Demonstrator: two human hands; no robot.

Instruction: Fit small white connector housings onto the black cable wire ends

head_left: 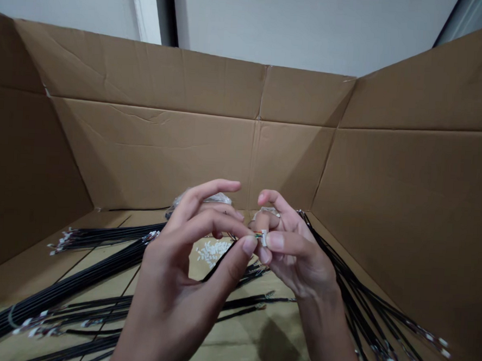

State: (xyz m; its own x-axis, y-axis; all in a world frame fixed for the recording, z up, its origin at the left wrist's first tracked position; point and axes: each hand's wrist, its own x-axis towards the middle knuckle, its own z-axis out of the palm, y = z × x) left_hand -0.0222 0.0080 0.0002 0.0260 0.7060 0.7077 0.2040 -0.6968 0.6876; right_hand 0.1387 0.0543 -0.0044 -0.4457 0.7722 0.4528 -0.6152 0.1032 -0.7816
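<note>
My left hand (182,275) pinches the end of a thin black cable (219,263) between thumb and fingers, its coloured wire tips pointing right. My right hand (292,249) pinches a small white connector (264,237) against those wire tips. Both hands meet in the middle of the view, raised above the floor of a large cardboard box (209,162). The cable hangs down behind my left hand.
Bundles of black cables (75,285) lie on the box floor at left; another bundle (364,308) runs along the right wall. A small heap of white connectors (212,251) and a clear plastic bag (215,199) lie behind my hands. Cardboard walls rise on three sides.
</note>
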